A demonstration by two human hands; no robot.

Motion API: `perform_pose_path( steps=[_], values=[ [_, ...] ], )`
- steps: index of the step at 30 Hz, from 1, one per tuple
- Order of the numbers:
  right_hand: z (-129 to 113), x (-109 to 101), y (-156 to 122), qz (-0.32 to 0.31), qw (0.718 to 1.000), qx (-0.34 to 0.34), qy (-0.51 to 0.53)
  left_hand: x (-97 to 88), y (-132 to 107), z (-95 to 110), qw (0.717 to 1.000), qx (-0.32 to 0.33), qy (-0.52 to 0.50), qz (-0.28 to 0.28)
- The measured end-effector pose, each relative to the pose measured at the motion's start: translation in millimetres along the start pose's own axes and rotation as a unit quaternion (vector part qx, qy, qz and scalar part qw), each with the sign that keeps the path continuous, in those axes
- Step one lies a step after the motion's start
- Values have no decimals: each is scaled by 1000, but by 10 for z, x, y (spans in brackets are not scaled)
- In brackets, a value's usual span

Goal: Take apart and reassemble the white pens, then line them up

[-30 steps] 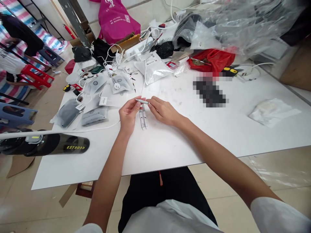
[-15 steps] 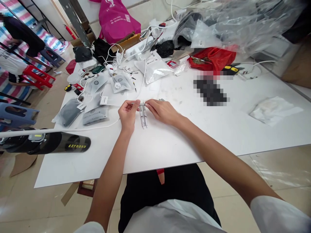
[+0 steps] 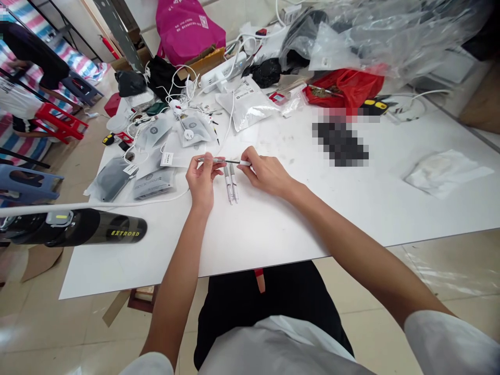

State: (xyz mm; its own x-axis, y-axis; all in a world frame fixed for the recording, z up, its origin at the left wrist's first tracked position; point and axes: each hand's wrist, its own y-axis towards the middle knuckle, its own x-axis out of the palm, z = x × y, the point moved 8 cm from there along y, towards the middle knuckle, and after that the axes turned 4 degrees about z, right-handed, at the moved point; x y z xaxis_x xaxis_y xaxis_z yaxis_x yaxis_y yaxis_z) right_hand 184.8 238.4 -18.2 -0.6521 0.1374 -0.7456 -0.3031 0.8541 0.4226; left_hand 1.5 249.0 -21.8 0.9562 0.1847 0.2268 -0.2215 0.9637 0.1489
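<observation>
My left hand (image 3: 200, 182) pinches the grey-silver barrel of a pen (image 3: 217, 160), held level just above the table. A thin dark rod (image 3: 233, 162), which looks like a refill, runs from it to the right. At the other end, the fingertips of my right hand (image 3: 265, 172) close on a small white pen part (image 3: 245, 163). Below and between my hands, two white-and-grey pens (image 3: 228, 190) lie side by side on the white table (image 3: 265, 234). My fingers hide part of the held pen.
Packaged grey pouches (image 3: 113, 179), a white mailer bag (image 3: 248, 104) and tangled cables crowd the back left. A black bottle (image 3: 97, 227) lies at the left. A red bag (image 3: 332, 88) and crumpled tissue (image 3: 441, 172) are to the right. People are at the far left.
My hands have moved apart. The right hand has drawn the white part to the right, and the dark rod now shows between it and the barrel.
</observation>
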Motion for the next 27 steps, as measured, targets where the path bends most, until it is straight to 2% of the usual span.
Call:
perform_pose_path(
  steps=[5,11,18,23,27],
  values=[
    [-48,-102,5,10,999,-30,-22,-42,27,26,1000,2,-7,10],
    [-64,-114,6,9,999,-39,-28,-38,-3,46,1000,9,-15,15],
    [-106,-94,-4,2,999,-50,-17,83,-48,7,999,-7,17,-35],
    [-102,-96,-4,11,998,-53,-18,173,-73,-9,997,-1,-13,-71],
    [-40,-152,16,32,998,-43,-31,78,-26,58,998,29,-40,-27]
  ],
)
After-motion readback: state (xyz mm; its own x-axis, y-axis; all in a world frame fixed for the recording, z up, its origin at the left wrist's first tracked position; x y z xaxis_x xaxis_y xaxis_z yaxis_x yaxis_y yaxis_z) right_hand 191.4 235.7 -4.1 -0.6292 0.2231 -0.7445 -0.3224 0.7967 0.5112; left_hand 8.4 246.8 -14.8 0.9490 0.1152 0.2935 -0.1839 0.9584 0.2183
